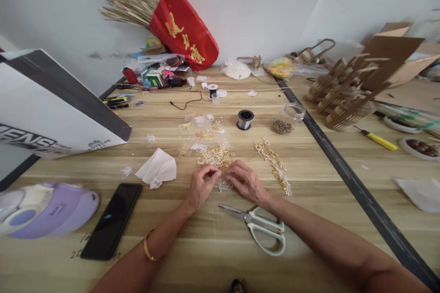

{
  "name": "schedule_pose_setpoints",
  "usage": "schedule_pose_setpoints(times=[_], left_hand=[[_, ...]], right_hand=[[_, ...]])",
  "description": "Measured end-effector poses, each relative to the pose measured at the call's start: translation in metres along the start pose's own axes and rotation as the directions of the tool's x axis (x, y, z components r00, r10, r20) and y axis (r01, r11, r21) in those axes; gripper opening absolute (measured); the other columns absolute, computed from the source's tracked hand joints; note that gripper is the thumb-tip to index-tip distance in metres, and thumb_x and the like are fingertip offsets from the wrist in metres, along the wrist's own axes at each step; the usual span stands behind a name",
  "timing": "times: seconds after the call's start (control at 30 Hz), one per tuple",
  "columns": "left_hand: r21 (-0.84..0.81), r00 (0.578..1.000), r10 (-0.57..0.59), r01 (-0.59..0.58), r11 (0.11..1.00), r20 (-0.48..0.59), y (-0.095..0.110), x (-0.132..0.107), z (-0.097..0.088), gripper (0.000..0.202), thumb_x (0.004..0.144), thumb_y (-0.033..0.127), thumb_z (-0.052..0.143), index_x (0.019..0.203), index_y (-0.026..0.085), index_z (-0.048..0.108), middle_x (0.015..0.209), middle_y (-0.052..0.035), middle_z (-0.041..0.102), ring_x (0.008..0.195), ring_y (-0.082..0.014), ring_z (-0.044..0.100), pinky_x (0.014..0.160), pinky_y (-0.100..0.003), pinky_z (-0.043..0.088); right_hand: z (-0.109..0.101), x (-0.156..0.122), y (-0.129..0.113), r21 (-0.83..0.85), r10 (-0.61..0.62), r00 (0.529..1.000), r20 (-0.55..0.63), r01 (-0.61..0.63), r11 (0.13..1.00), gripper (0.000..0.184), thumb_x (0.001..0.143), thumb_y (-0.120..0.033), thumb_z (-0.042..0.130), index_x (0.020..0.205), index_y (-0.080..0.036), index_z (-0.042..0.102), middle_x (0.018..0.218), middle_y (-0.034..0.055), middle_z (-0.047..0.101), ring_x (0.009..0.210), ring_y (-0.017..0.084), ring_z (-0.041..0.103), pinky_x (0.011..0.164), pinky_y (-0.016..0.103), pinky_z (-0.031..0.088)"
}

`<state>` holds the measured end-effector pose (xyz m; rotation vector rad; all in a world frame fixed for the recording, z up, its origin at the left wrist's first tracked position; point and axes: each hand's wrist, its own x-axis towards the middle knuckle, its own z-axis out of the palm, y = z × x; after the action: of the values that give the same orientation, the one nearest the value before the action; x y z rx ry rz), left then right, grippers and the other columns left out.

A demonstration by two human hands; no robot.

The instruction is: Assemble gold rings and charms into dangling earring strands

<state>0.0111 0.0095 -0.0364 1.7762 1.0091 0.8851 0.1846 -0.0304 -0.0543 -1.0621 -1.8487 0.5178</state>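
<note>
My left hand and my right hand meet at the middle of the wooden table, fingertips pinched together. Whatever they pinch is too small to make out. Just beyond the fingertips lies a heap of small gold findings. A little clear packet of tiny parts rests between the hands. White-handled scissors lie under my right wrist. A string of gold and clear pieces stretches to the right of my right hand.
A crumpled tissue and black phone lie at left, beside a purple device and a white box. Farther back are a wire spool, a bead jar, wooden baskets and a red bag.
</note>
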Motion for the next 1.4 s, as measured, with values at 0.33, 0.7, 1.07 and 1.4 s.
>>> schedule_pose_setpoints(times=[0.33, 0.7, 1.07, 1.4], left_hand=[[0.050, 0.998, 0.040, -0.043, 0.998, 0.054, 0.0050, -0.0019, 0.0056, 0.016, 0.080, 0.025, 0.055, 0.068, 0.016, 0.059, 0.067, -0.0011, 0.060, 0.066, -0.0133, 0.054, 0.065, -0.023, 0.042], [0.024, 0.999, 0.038, -0.039, 0.999, 0.034, 0.0064, -0.0031, 0.0081, 0.016, 0.079, 0.025, 0.056, 0.067, 0.016, 0.059, 0.068, -0.0017, 0.059, 0.067, -0.0137, 0.054, 0.065, -0.023, 0.043], [0.058, 0.999, 0.034, -0.036, 0.998, 0.036, 0.0027, -0.0015, 0.0067, 0.017, 0.080, 0.028, 0.055, 0.069, 0.015, 0.058, 0.070, -0.0021, 0.059, 0.069, -0.0137, 0.053, 0.066, -0.023, 0.043], [0.022, 0.999, -0.033, 0.033, 0.999, 0.010, 0.0075, 0.0015, 0.0092, 0.015, 0.077, 0.027, 0.058, 0.067, 0.015, 0.059, 0.065, -0.0010, 0.058, 0.064, -0.0126, 0.053, 0.062, -0.021, 0.042]], right_hand=[[0.0004, 0.0001, 0.0018, 0.035, 0.010, 1.000, 0.017, -0.010, 0.999, 0.010, 0.087, -0.025, 0.053, 0.084, -0.019, 0.059, 0.076, 0.0048, 0.056, 0.071, 0.017, 0.053, 0.063, 0.028, 0.045], [0.0008, 0.0006, 0.0012, 0.005, 0.000, 1.000, 0.010, 0.000, 1.000, 0.009, 0.086, -0.025, 0.054, 0.082, -0.018, 0.058, 0.072, 0.0034, 0.054, 0.066, 0.015, 0.051, 0.058, 0.026, 0.042], [-0.0013, 0.0007, -0.0010, 0.096, -0.007, 1.000, 0.005, 0.006, 0.995, 0.008, 0.088, -0.021, 0.050, 0.087, -0.018, 0.057, 0.078, 0.0049, 0.058, 0.074, 0.016, 0.055, 0.067, 0.029, 0.046], [-0.0022, 0.0022, -0.0013, 0.075, 0.004, 0.999, -0.044, -0.001, 0.997, 0.011, 0.089, -0.021, 0.048, 0.086, -0.018, 0.058, 0.077, 0.0050, 0.058, 0.072, 0.016, 0.055, 0.066, 0.028, 0.046]])
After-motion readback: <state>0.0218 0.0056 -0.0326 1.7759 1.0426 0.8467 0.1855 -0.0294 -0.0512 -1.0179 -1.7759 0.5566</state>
